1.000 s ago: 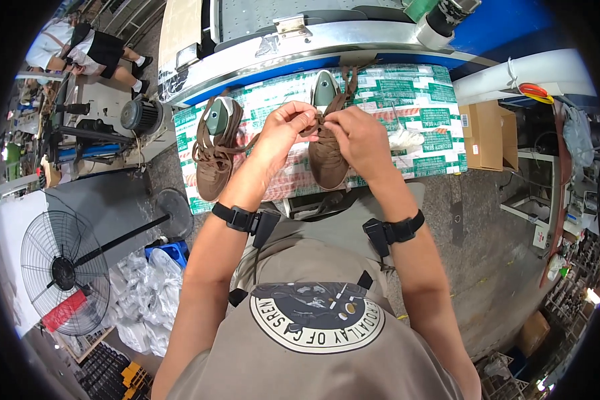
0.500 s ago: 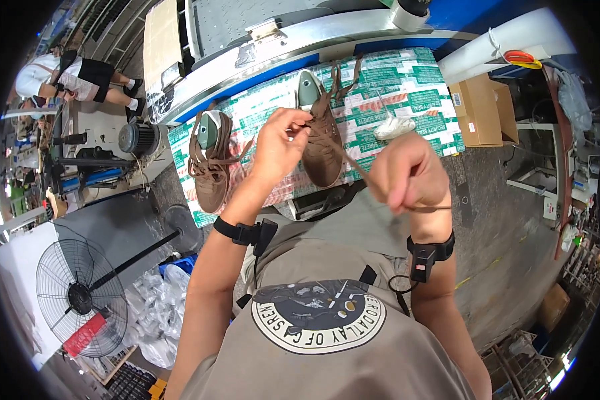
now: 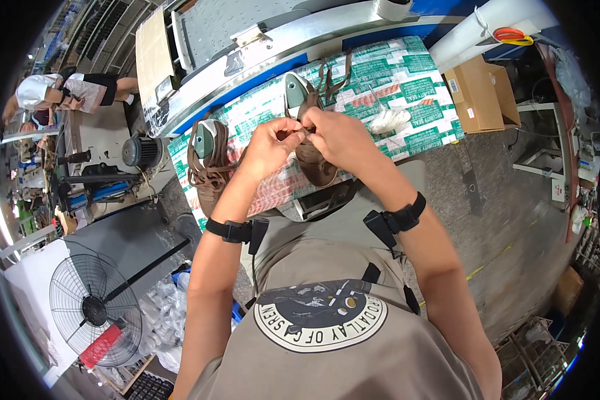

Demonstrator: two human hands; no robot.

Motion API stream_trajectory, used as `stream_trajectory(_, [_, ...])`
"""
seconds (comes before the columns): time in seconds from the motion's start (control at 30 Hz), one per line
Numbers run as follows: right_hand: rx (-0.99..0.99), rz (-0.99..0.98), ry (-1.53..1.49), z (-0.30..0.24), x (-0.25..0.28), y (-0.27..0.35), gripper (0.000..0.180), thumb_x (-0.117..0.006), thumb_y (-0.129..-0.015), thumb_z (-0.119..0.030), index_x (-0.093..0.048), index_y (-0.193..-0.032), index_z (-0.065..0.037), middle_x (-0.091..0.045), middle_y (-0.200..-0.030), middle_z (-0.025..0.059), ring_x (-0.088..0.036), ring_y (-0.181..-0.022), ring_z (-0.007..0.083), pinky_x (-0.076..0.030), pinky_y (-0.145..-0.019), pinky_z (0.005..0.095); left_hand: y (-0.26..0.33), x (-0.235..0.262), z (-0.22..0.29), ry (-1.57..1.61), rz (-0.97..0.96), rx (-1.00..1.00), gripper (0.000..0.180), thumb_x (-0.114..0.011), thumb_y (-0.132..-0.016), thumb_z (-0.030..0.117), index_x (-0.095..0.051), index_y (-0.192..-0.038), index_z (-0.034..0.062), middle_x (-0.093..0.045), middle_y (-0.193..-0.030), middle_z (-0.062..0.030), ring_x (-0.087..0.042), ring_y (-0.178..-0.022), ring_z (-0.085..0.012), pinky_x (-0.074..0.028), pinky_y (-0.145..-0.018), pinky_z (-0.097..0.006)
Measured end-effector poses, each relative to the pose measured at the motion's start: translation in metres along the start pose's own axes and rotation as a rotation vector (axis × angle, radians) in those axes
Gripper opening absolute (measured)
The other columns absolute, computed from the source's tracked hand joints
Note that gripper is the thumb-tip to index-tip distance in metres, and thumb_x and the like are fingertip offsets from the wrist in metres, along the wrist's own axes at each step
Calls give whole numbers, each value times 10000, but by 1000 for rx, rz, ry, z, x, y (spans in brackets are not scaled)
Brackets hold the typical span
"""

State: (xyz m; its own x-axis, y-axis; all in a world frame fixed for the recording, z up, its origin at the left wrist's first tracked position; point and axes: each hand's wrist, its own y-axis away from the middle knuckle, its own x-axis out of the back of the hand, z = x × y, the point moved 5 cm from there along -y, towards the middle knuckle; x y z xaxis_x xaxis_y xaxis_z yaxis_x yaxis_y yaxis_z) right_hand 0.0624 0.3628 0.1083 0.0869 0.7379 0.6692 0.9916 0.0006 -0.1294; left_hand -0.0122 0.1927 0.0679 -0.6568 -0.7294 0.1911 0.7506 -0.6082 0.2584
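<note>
I look down on my own two hands, held close together above a workbench. My left hand (image 3: 268, 145) and my right hand (image 3: 337, 137) meet fingertip to fingertip over a brown shoe (image 3: 311, 155), both pinching its lace (image 3: 299, 131) near the top of the shoe — the fingers are closed on the lace, not spread. The shoe lies lengthwise on the bench, directly in front of my chest, with a grey-green form showing in its opening; loose brown lace ends trail past its far end.

A second brown shoe (image 3: 208, 167) of the same kind lies to the left, apart from my hands, its laces loose. Both shoes rest on a bench top (image 3: 420, 80) covered in green and white printed sheeting. A small crumpled white wad (image 3: 389, 120) sits to the right of my hands. Black bands circle both my wrists. Down at lower left a floor fan (image 3: 95, 310) stands — well apart from the bench.
</note>
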Motion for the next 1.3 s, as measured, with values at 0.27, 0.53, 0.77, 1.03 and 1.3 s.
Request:
stream_trajectory(0.27, [79, 107, 53, 10, 7, -10, 200, -748, -892, -139, -639, -1056, -107, -712, -937, 116, -712, -882, 355, -554, -727, 467, -9, 4, 21, -44, -51, 88, 117, -752, -968, 59, -777, -1064, -2, -748, -895, -27, -649, -761, -85, -540, -686, -276])
stream_trajectory(0.53, [99, -214, 213, 9, 6, -25, 191, -714, -845, -235, -704, -993, -114, -738, -833, 135, -721, -820, 403, -562, -719, 511, -7, 11, 26, -616, -191, -50, 147, -766, -929, 26, -767, -1076, 18, -745, -880, -71, -682, -820, -115, -560, -743, -344])
stream_trajectory(0.77, [60, -561, 226, -7, 36, -45, 253, -748, -788, -290, -753, -911, -69, -735, -805, 160, -727, -808, 383, -568, -728, 485, 4, 13, 92, -237, -552, 170, 116, -772, -945, 125, -709, -919, 31, -601, -696, 5, -639, -690, -74, -533, -597, -266])
stream_trajectory(1.03, [-299, -641, -768, -12, 83, -24, 224, -687, -993, -304, -695, -940, -87, -520, -675, -83, -434, -567, 9, -310, -487, 224, 0, 71, 118, 387, -31, -71, 196, -677, -1013, 183, -681, -870, 49, -534, -630, 47, -476, -533, -49, -562, -611, -284])
stream_trajectory(1.3, [48, 174, 18, 28, 71, -44, 187, -723, -947, -219, -701, -1040, -58, -716, -817, 150, -685, -741, 370, -528, -668, 437, 13, 46, 160, -300, -147, -290, 150, -766, -938, 92, -721, -853, -23, -646, -933, -33, -570, -792, -94, -444, -698, -273])
